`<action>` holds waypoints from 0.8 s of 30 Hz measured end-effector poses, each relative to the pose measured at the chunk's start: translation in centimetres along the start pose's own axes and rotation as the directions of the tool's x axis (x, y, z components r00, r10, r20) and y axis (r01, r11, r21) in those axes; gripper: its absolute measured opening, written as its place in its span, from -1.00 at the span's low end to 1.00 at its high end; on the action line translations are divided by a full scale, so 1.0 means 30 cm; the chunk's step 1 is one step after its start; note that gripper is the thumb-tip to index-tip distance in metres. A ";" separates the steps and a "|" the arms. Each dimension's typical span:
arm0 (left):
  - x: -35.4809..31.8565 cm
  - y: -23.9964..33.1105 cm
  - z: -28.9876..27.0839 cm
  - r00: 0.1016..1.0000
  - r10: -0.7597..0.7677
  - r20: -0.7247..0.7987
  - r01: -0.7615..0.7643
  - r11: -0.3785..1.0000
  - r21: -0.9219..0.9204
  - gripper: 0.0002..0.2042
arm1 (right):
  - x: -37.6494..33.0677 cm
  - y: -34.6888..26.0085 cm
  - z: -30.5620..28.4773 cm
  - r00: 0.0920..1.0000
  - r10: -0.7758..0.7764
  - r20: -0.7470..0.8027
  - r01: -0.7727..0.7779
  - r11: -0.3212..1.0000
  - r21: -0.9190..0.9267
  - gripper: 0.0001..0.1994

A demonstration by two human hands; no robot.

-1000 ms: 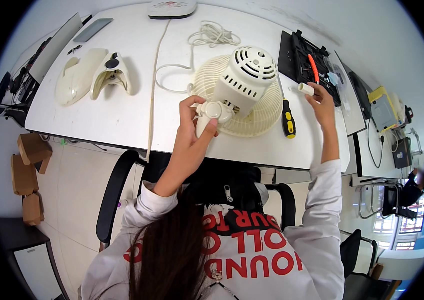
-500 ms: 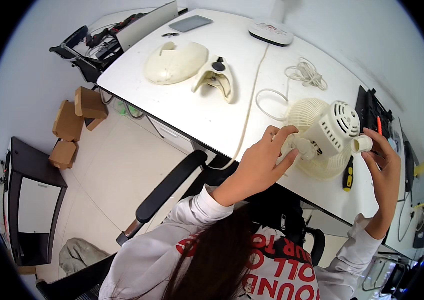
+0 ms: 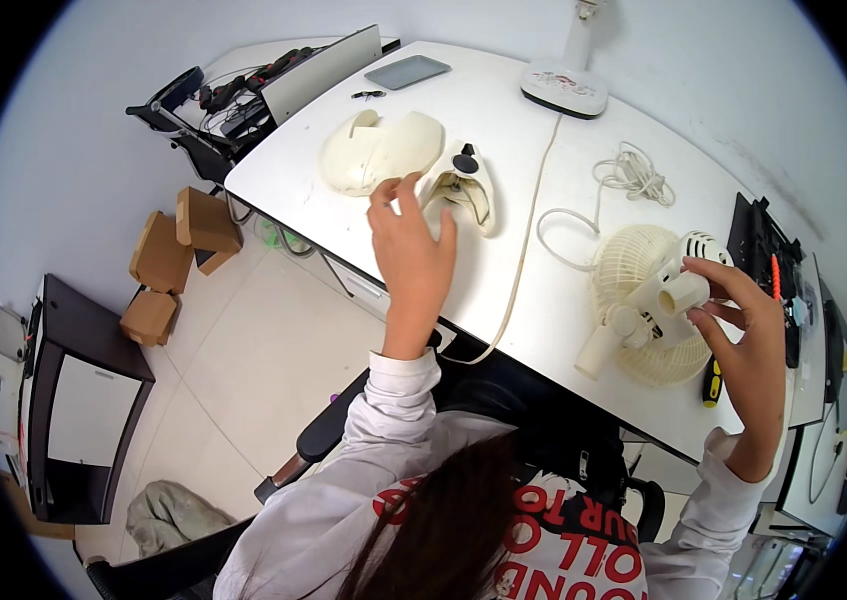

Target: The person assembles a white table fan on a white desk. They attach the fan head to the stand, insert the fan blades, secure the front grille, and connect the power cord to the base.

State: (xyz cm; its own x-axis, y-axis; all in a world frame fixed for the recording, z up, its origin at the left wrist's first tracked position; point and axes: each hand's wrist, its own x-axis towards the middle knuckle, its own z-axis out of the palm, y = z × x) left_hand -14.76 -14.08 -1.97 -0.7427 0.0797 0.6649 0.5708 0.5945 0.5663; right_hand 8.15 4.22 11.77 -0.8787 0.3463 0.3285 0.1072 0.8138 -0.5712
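Observation:
My right hand grips the cream motor body of a small fan, tilted over its round grille at the right of the white table. My left hand is raised with fingers spread and nothing in it, hovering close to a cream fan base part with a black knob. Beyond that lies a rounded cream housing shell. The fan's white cord runs across the table and off its near edge.
A coiled white cable, a white lamp base and a grey tablet lie farther back. A yellow-handled screwdriver and a black tool tray sit at the right. Cardboard boxes stand on the floor at left.
My left hand has let go of the fan and moved left toward the cream base part. My right hand now holds the fan's motor body alone. The view has swung left.

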 end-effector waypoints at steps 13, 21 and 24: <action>0.003 -0.086 0.041 0.994 -0.093 0.055 0.093 0.996 -0.002 -0.70 | -0.021 0.081 -0.096 0.993 0.068 -0.092 -0.068 0.998 0.001 -0.64; 0.005 -0.091 0.065 0.994 -0.101 0.038 0.102 0.994 -0.031 -0.70 | -0.048 0.119 -0.167 0.975 0.092 -0.200 -0.107 0.992 -0.066 -0.62; 0.005 -0.099 0.068 0.996 -0.089 0.028 0.090 0.996 -0.028 -0.70 | -0.049 0.141 -0.183 0.973 0.075 -0.220 -0.094 0.992 -0.080 -0.62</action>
State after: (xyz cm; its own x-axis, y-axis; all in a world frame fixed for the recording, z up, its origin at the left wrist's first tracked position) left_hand -17.28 -14.20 -4.54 -0.8002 0.0483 0.5978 0.5111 0.5766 0.6375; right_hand 12.46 9.73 12.99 -0.7444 0.5004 0.4421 0.2266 0.8122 -0.5377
